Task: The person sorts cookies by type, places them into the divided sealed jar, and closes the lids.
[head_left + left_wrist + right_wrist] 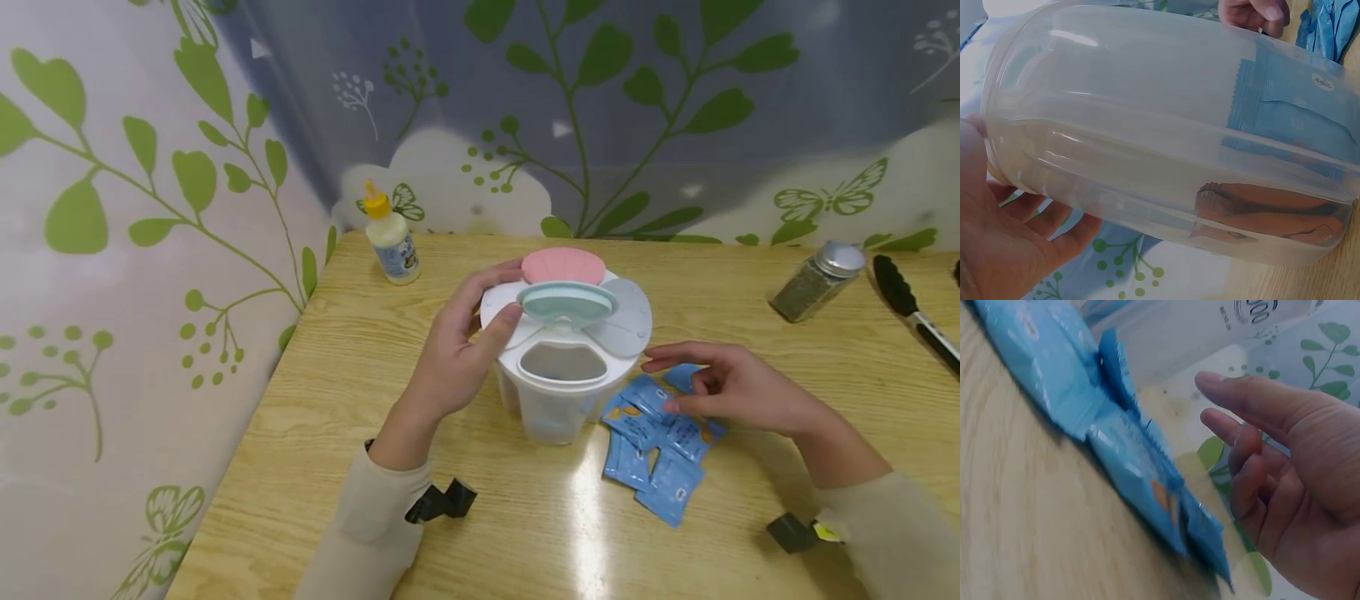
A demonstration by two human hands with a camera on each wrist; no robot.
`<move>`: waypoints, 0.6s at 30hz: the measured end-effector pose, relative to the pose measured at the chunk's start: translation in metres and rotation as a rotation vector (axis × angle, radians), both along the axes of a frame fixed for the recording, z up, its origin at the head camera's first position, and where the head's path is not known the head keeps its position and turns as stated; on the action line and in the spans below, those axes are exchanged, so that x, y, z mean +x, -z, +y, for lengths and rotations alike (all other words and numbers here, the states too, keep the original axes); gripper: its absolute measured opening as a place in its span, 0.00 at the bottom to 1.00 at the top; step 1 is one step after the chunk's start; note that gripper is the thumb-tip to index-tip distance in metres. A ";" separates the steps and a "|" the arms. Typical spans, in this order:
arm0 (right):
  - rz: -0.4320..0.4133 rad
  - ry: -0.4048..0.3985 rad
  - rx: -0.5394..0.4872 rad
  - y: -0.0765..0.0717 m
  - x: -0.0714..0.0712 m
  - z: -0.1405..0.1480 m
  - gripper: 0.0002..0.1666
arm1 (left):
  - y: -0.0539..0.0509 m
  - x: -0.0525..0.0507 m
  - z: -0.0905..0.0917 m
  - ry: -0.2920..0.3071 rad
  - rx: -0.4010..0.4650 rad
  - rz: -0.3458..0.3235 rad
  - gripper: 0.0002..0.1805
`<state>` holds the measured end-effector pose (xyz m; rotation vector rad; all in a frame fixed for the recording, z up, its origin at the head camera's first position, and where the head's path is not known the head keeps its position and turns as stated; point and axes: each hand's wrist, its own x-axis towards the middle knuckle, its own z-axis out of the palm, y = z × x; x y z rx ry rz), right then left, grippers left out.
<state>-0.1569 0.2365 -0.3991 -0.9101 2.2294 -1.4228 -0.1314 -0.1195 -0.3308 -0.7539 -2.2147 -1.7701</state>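
"Where do things sit?"

"The clear-walled container [558, 410] stands on the table [337, 375], its mint flap [566, 307] raised behind the opening. Blue packets [663, 433] lie heaped just beside it, on the person's right."

"And the hands?"

"The left grip [463, 346] grasps the container at its rim, thumb on the lid [517, 354] beside the flap. The right grip [731, 387] is over the packets, fingers loosely bent, holding nothing."

"Any advice?"

"I'd pinch one packet by its crimped edge; they overlap, so a neighbour could drag along. And I'd brace the container: it looks light enough to slide."
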 end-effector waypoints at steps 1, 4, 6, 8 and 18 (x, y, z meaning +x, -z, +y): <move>0.002 0.004 0.009 0.002 -0.001 0.000 0.35 | 0.000 0.000 0.000 0.001 0.001 0.002 0.21; 0.030 0.018 0.045 0.007 -0.002 0.000 0.34 | 0.000 0.001 -0.001 -0.001 0.001 -0.001 0.21; 0.039 0.028 0.085 0.010 -0.003 -0.002 0.33 | 0.000 0.001 -0.001 -0.003 0.001 -0.003 0.20; 0.050 0.038 0.131 0.013 -0.004 -0.003 0.33 | 0.000 0.001 -0.002 -0.004 0.001 -0.004 0.20; 0.135 0.066 0.211 0.013 0.002 -0.008 0.29 | -0.001 0.001 0.000 0.007 0.009 0.004 0.21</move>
